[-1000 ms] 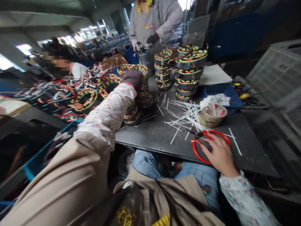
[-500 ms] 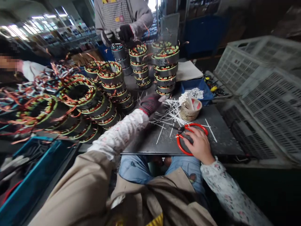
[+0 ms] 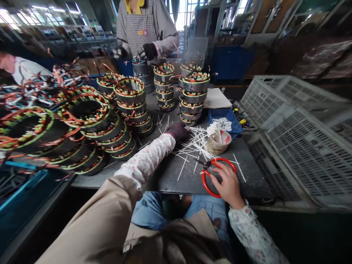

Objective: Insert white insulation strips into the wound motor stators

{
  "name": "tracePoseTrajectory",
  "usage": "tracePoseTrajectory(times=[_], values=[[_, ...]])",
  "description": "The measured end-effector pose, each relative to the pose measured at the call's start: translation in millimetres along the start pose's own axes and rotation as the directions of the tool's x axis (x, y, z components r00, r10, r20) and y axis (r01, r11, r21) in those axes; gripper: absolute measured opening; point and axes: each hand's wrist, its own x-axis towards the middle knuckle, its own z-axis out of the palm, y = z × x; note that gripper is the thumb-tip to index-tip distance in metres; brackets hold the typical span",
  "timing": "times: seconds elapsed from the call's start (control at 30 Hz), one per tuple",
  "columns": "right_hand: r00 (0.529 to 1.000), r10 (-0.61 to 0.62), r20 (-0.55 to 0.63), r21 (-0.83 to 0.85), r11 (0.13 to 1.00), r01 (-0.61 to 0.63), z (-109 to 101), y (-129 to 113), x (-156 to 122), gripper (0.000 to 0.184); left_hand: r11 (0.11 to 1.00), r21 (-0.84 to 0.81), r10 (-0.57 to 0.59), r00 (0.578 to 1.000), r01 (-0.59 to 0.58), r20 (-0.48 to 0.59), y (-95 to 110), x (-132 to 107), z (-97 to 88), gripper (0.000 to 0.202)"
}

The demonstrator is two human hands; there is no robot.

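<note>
Left hand: the left hand, in a dark knitted glove, lies curled on the thin white strips scattered over the dark flat table. I cannot tell if it pinches one.
Right hand: the bare right hand grasps the scissors with red loop handles, which lie flat near the front edge of the table, just beside the strips.
Risk, strips: the thick glove may catch several strips together or sweep some off the edge.
Risk, scissors: the blades point toward the strips, so a quick lift could nick the glove.
Risk, stacks: the left sleeve passes near the leaning stacks of grey round stators with copper windings, and a wide elbow could push them.
Change: one second ago the left hand was on top of a stator stack; now it is down at the strips. The right hand has stayed on the scissors.
</note>
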Motion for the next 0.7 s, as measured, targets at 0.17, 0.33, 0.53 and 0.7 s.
tracePoseTrajectory(times=[0.17, 0.33, 0.53, 0.7], values=[[1.000, 0.009, -0.007, 0.012, 1.000, -0.009, 0.8, 1.3, -0.4, 0.021, 0.998, 0.011, -0.057, 0.997, 0.058, -0.056, -34.6, -27.8, -9.3, 0.031], [1.000, 0.013, -0.001, 0.007, 1.000, -0.013, 0.7, 2.5, -1.1, 0.023, 0.991, -0.069, -0.126, 0.979, 0.116, -0.160, -79.3, -51.1, -15.8, 0.030], [1.000, 0.016, -0.004, 0.008, 1.000, -0.016, 1.3, 2.4, -1.4, 0.021, 0.951, -0.263, -0.268, 0.851, 0.160, -0.452, -100.3, -73.8, -1.4, 0.037], [1.000, 0.009, -0.003, 0.013, 1.000, -0.009, 3.0, 2.8, -1.3, 0.023, 0.974, -0.208, -0.102, 0.651, -0.088, -0.753, -51.7, -95.2, -16.2, 0.041]])
